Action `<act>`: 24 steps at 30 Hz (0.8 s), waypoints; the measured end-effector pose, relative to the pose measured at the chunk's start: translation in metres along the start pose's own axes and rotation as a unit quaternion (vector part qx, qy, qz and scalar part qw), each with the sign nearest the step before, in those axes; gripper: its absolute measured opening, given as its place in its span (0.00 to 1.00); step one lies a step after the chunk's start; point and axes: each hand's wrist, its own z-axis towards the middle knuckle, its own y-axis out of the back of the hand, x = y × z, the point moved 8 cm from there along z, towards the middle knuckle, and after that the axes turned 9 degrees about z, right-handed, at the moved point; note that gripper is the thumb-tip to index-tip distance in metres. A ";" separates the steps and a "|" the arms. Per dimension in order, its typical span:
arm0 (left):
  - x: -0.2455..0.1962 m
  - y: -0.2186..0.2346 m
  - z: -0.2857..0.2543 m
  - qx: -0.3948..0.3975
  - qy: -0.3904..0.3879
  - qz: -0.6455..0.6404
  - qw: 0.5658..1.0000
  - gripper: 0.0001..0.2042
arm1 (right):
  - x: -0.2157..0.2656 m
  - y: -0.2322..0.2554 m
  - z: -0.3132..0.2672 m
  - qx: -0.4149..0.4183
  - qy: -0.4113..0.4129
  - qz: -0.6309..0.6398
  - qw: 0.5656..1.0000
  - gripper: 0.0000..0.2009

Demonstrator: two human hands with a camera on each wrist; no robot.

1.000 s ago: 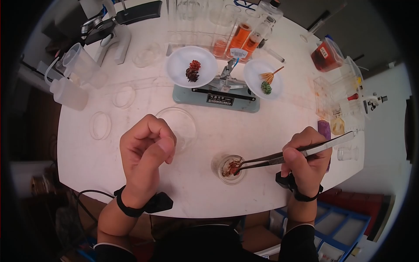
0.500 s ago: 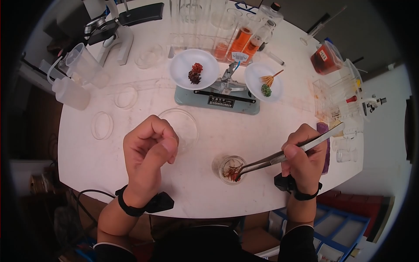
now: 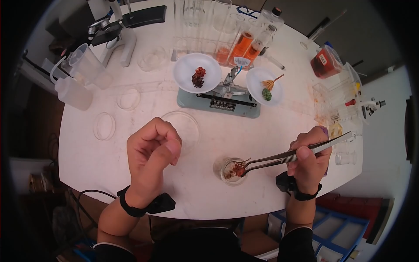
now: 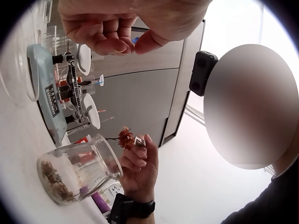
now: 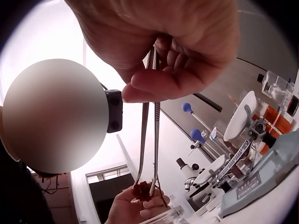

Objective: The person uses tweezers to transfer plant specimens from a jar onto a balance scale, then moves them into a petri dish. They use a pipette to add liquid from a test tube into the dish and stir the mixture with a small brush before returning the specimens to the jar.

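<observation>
The right hand pinches metal tweezers between thumb and fingers. A red-brown dried piece with a thin stem is held at their bent tips, just above the mouth of a glass jar; in the left wrist view this piece is outside the jar, past its rim. Brown material lies on the jar's bottom. The right wrist view has the piece between both tips. Beside the jar, the left hand hovers with loosely curled fingers, holding nothing.
Behind the hands stands a balance with dried pieces on both white pans. Glass dishes lie at left, near a wash bottle and a microscope. Tubes of orange liquid stand behind the balance; a beaker is at right.
The tweezers' tips have lifted slightly from inside the jar toward its right rim, bringing up the red-brown piece. The left hand has barely moved.
</observation>
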 end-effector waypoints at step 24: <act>-0.002 -0.003 -0.001 -0.011 0.008 0.030 0.999 0.08 | 0.036 0.032 0.017 -0.171 0.295 -0.177 0.923 0.07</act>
